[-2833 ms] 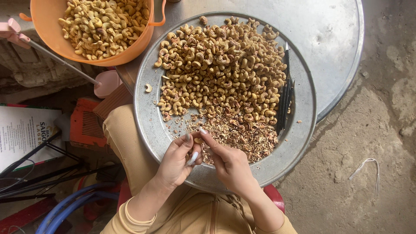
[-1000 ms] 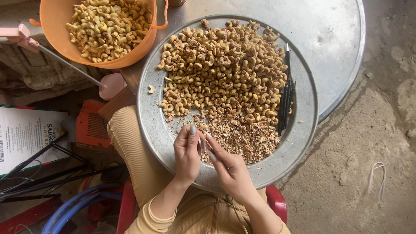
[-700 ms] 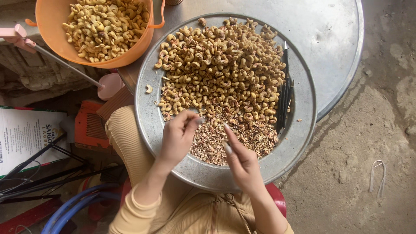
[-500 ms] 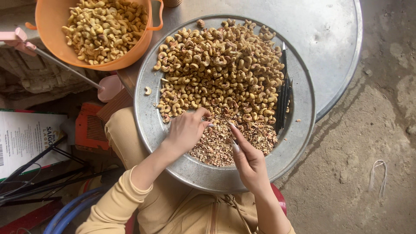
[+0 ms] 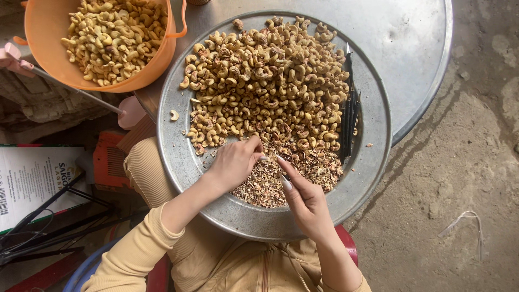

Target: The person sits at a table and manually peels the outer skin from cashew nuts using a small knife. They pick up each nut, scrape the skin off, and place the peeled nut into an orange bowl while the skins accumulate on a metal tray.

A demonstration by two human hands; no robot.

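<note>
Left hand (image 5: 233,162) grip pinching a cashew (image 5: 263,158), right hand (image 5: 304,196) fingers apart, orange tub (image 5: 40,32) beside tray (image 5: 178,157)

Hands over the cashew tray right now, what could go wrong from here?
1. The metal tray seems to rest on the person's lap and overhang the round table; a knee shift might tip it.
2. The left hand reaches into the cashew pile beside the peeled skins; skins could get mixed back in.
3. Dark slim tools lie near the right hand; possible snag.
</note>
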